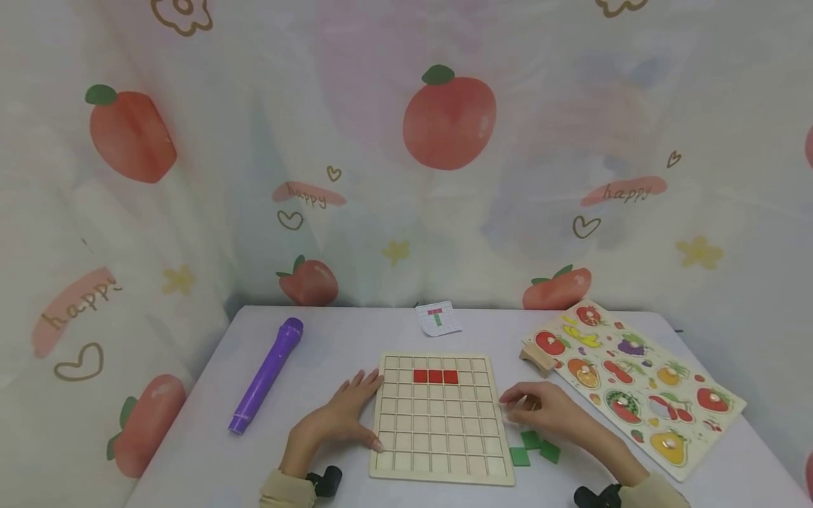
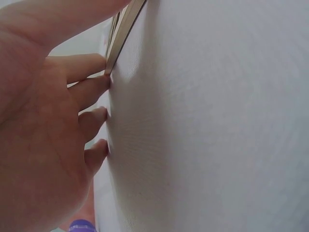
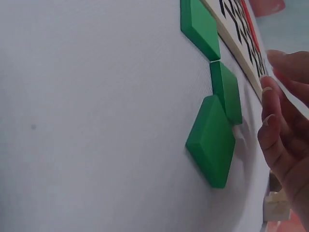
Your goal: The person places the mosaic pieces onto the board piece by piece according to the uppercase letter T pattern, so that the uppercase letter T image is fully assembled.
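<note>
A pale wooden grid board (image 1: 438, 474) lies flat on the table, with three red square tiles (image 1: 435, 377) side by side in one of its upper rows. My left hand (image 1: 339, 416) rests along the board's left edge, fingers spread and thumb at the lower left side; its fingertips touch the table by the rim in the left wrist view. At the right edge is my right hand (image 1: 546, 408), its fingers loosely bent and no tile showing between them. Three green square tiles (image 3: 212, 140) lie on the table just below that hand, beside the board.
Behind the board lies a small card (image 1: 438, 321) printed with a red and green T shape. A purple marker-like tube (image 1: 267, 377) is at the left. On the right, a fruit puzzle board (image 1: 635, 388) leans on a small wooden block (image 1: 537, 358).
</note>
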The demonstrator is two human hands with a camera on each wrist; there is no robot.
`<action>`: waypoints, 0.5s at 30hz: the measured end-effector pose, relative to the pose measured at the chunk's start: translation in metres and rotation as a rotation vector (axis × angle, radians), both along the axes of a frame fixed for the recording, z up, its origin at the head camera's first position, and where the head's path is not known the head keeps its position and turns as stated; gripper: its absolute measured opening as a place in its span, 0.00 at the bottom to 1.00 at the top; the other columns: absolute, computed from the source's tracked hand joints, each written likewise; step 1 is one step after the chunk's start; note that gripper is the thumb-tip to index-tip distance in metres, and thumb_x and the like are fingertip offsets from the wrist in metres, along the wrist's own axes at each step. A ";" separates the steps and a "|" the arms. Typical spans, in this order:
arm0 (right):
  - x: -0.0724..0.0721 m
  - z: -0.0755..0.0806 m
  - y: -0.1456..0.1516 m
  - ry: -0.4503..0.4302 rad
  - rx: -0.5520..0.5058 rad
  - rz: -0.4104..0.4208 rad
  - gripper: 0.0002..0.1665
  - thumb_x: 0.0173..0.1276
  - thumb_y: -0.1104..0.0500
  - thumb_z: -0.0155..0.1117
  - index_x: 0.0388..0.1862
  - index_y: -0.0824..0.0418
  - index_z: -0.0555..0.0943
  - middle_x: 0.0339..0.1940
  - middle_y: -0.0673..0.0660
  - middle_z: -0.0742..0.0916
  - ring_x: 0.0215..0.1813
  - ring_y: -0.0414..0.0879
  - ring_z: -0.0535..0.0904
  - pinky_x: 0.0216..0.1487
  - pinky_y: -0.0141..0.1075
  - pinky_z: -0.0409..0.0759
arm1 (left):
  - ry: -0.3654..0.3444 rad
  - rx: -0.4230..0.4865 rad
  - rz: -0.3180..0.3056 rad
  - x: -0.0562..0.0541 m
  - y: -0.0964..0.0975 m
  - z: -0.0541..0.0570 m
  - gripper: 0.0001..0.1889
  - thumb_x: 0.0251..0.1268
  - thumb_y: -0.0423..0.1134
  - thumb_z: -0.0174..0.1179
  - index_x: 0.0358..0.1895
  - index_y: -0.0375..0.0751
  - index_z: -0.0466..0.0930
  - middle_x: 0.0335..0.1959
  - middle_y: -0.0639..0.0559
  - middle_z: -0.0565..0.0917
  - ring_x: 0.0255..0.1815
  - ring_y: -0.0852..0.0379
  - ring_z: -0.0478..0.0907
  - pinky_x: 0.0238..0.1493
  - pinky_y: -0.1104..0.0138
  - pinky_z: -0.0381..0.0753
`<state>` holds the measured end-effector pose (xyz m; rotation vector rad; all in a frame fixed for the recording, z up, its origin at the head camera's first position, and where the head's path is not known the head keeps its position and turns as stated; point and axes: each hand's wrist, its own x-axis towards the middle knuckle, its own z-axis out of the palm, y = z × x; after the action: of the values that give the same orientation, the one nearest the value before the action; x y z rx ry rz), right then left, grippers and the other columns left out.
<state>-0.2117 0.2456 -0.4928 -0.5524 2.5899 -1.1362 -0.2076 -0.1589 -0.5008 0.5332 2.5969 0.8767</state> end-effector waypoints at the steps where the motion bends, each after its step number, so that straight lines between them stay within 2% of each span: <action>1: 0.001 -0.001 0.003 -0.010 0.001 -0.005 0.13 0.66 0.57 0.73 0.48 0.58 0.87 0.40 0.51 0.88 0.33 0.37 0.77 0.33 0.27 0.78 | -0.001 0.001 0.000 0.000 0.000 0.000 0.64 0.40 0.49 0.84 0.82 0.36 0.55 0.85 0.42 0.53 0.86 0.38 0.40 0.85 0.41 0.40; 9: 0.007 -0.007 0.022 -0.065 0.003 -0.018 0.12 0.66 0.58 0.73 0.47 0.60 0.87 0.39 0.50 0.88 0.35 0.36 0.77 0.37 0.26 0.80 | -0.002 -0.031 -0.010 -0.004 0.000 -0.003 0.65 0.39 0.51 0.84 0.82 0.39 0.54 0.85 0.44 0.51 0.87 0.39 0.39 0.85 0.43 0.38; 15: 0.011 -0.007 0.033 -0.123 -0.007 0.012 0.14 0.65 0.58 0.74 0.48 0.61 0.87 0.39 0.51 0.87 0.36 0.36 0.77 0.38 0.26 0.78 | -0.007 0.006 0.001 -0.003 0.000 -0.002 0.64 0.39 0.50 0.84 0.82 0.37 0.55 0.85 0.42 0.53 0.86 0.37 0.40 0.85 0.40 0.39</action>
<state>-0.2008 0.2783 -0.5000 -0.4831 2.4763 -1.1386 -0.2104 -0.1589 -0.5030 0.5289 2.5892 0.8848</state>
